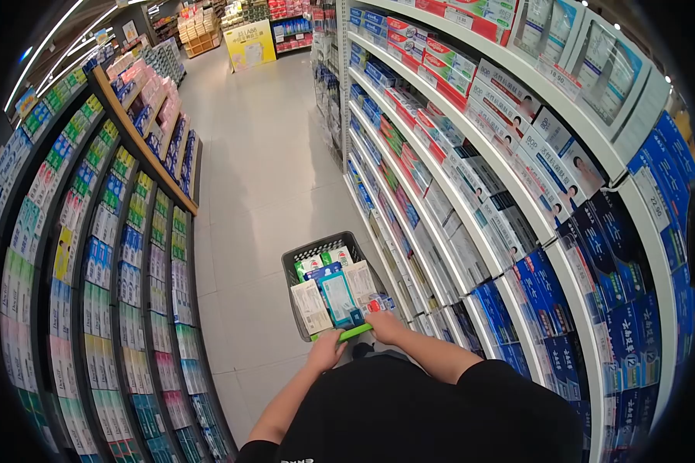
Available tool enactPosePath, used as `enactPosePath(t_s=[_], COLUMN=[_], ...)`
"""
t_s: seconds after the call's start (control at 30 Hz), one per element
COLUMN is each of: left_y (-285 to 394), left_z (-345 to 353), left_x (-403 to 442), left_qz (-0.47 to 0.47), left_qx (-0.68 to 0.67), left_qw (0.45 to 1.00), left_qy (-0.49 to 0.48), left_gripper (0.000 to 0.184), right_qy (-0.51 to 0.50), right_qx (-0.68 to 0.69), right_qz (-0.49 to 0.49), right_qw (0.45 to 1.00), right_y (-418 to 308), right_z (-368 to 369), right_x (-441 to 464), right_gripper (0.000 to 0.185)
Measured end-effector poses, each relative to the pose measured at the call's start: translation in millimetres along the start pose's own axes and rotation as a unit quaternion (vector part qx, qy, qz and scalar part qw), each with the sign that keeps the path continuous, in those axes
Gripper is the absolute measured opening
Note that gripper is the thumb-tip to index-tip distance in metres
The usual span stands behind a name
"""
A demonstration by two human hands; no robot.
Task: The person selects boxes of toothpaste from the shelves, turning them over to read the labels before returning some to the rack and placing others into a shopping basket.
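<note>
Both of my hands are wrapped round the green handle [355, 332] of a dark grey shopping cart [292, 266]. My left hand [327, 351] grips its left end, and my right hand [386, 327] grips the right end. Inside the basket lie a teal-and-white pack [337, 296], a white box [310, 305] on the left and another pale box [359, 278] on the right. Green-and-white packs [334, 257] sit at the far end. Close to my right hand is a small package with red and blue print [375, 305].
Shelves of toothpaste boxes [440, 162] rise close on the right. On the left stands a curved rack [108, 255] of boxed goods, with pink packs [150, 92] beyond it. A tiled aisle floor [247, 170] runs ahead toward a yellow display [251, 48].
</note>
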State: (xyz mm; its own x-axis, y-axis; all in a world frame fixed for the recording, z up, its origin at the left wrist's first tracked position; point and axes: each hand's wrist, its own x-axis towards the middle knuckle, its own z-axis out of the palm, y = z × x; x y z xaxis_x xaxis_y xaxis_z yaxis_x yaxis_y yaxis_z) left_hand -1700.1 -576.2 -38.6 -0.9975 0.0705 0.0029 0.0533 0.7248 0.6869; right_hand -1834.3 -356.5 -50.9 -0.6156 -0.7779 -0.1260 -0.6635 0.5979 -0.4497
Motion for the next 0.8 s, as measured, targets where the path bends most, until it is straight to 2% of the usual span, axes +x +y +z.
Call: enactPosePath(t_s=[0.17, 0.4, 0.57, 0.6, 0.7, 0.73, 0.8], left_y=[17.6, 32.5, 48.7, 47.2, 53.4, 60.9, 77.2], left_z=[10.7, 29.1, 44.0, 48.6, 61.1, 64.7, 67.8], left_x=[-35.9, -86.3, -113.5, -120.5, -137.4, -141.1, -149.3], left_qz=[0.007, 0.013, 0.008, 0.004, -0.031, -0.045, -0.08], left_qx=[0.005, -0.015, 0.001, 0.008, 0.033, 0.052, 0.097], left_qw=[1.0, 0.999, 0.999, 0.999, 0.997, 0.996, 0.99], left_qy=[0.026, 0.028, 0.047, 0.053, 0.058, 0.059, 0.067], left_gripper=[0.041, 0.04, 0.034, 0.033, 0.031, 0.031, 0.032], right_qy=[-0.003, -0.109, -0.135, -0.153, -0.117, -0.157, -0.163], right_qx=[0.019, 0.024, 0.078, 0.074, 0.1, 0.105, 0.108], right_qz=[0.023, 0.05, 0.009, 0.0, -0.041, -0.029, -0.024], right_qw=[1.0, 0.993, 0.988, 0.985, 0.987, 0.982, 0.981], right_y=[-16.3, -35.8, -46.7, -46.7, -46.3, -47.0, -51.1], right_z=[10.4, 26.1, 22.4, 25.4, 28.5, 26.0, 15.7], right_x=[-40.4, -90.3, -130.6, -137.8, -167.2, -174.4, -192.3], right_gripper=[0.015, 0.027, 0.032, 0.044, 0.055, 0.067, 0.07])
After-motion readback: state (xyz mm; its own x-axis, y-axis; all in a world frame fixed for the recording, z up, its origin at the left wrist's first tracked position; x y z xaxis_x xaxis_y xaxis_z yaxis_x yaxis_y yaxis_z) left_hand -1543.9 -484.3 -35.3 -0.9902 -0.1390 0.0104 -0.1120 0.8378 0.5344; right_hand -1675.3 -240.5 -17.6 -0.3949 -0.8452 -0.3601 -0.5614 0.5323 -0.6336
